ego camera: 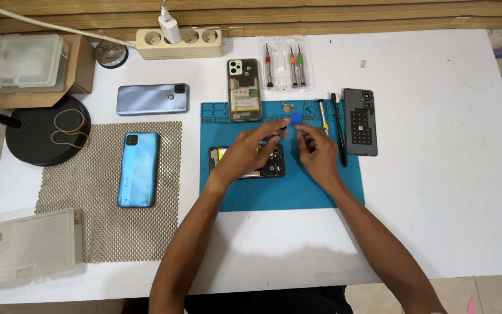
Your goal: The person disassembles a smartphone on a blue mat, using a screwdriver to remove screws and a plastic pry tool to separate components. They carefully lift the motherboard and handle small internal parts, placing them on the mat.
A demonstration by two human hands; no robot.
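At frame centre, the left hand [255, 145] pinches a small blue triangular plastic pick [296, 118]; the right hand [315, 152] is curled beside it, contents indiscernible. Beneath them, the opened black phone with exposed yellow battery [245, 163] lies on the blue rubber work mat [286, 195]. Recommended: shallow, flat pick insertion, phone steadied against the table [425, 221].

Bright, even light; soft shadows.

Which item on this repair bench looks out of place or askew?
Little stands out. One small white fragment lies alone on the white table, apart from the tools. Both hands work over the opened black phone on the blue mat.
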